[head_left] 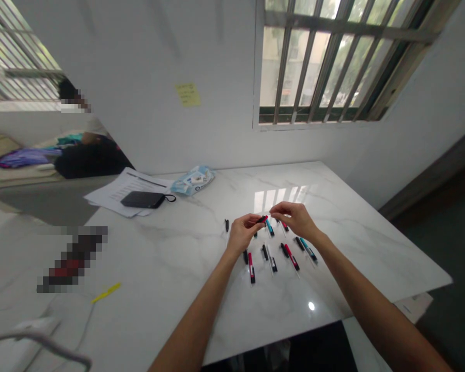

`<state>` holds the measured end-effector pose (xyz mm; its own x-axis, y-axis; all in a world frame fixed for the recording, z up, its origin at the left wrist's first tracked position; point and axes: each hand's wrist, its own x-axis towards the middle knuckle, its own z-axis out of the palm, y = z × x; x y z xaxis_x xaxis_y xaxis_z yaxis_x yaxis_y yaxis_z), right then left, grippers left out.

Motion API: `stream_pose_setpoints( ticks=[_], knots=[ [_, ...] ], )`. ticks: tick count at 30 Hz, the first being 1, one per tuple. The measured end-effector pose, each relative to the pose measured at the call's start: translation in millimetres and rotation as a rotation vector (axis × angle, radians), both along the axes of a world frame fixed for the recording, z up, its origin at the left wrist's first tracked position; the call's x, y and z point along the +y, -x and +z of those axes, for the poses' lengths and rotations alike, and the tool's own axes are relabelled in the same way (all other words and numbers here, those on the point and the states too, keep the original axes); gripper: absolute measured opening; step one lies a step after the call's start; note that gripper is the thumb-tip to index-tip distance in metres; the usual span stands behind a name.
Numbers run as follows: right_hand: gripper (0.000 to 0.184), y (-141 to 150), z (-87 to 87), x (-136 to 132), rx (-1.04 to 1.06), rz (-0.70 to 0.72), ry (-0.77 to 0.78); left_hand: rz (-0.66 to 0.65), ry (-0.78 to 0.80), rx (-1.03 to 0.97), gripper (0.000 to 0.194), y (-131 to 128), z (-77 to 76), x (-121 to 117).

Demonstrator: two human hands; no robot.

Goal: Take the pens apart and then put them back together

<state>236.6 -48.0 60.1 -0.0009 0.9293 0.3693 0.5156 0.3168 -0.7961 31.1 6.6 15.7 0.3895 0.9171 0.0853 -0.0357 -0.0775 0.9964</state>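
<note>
Both my hands meet above a white marble table point(352, 243). My left hand point(242, 233) is closed on a small black and red pen part point(262, 219). My right hand point(296, 218) pinches the same piece from the right. Below them lie several pens and caps in a loose row: a red pen point(251, 268), a black pen point(272, 260), another red pen point(292, 257) and a teal pen point(307, 248). A lone black cap point(227, 225) sits just left of my left hand.
At the back left lie papers point(118, 194) with a black case point(143, 199) on them, and a blue and white packet point(194, 180). A yellow strip point(106, 292) lies front left. Another person sits far left. A barred window point(333, 62) is in the wall.
</note>
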Motion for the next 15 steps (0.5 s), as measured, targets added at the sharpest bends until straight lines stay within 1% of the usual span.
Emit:
stream_pose_setpoints(
  ticks=[3, 9, 15],
  knots=[
    [0.016, 2.7, -1.4, 4.0, -0.070, 0.009, -0.009, -0.008, -0.007, 0.012, 0.032, 0.7, 2.7, -1.4],
    [0.017, -0.4, -3.4, 5.0, -0.126, 0.037, -0.030, -0.008, -0.029, 0.012, 0.029, 1.6, 2.9, -1.4],
    [0.021, 2.9, -2.4, 4.2, -0.117, 0.101, -0.015, -0.047, -0.052, 0.015, 0.026, 1.2, 1.8, -2.0]
  ],
)
